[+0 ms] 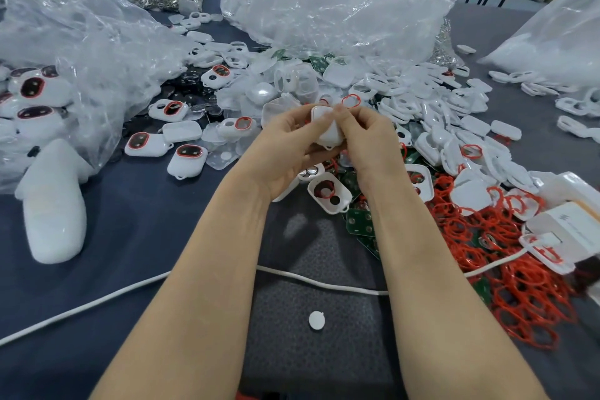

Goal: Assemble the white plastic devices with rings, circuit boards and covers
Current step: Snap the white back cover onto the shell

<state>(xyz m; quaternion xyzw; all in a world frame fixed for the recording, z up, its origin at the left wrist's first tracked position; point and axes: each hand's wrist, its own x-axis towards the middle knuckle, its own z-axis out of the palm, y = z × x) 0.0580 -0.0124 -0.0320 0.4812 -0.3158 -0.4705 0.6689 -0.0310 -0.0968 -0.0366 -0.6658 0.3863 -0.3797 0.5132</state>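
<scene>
A white plastic device (324, 127) with its smooth cover facing up is held above the table's middle. My left hand (285, 146) grips it from the left and below, thumb across its top. My right hand (367, 136) pinches its right edge with curled fingers. Below the hands lies an open white shell (329, 196) with a red ring inside. Green circuit boards (360, 221) lie beneath it. A tangle of red rings (506, 269) spreads at the right. Assembled devices (186, 161) with red-rimmed windows lie at the left.
Crumpled clear plastic bags (324, 10) rise behind the heap of white covers (438, 114). A white cable (130, 289) crosses the dark cloth near me. A white box (565, 227) sits at the right edge, a white foam-like lump (53, 204) at the left, a small round white disc (316, 320) in front.
</scene>
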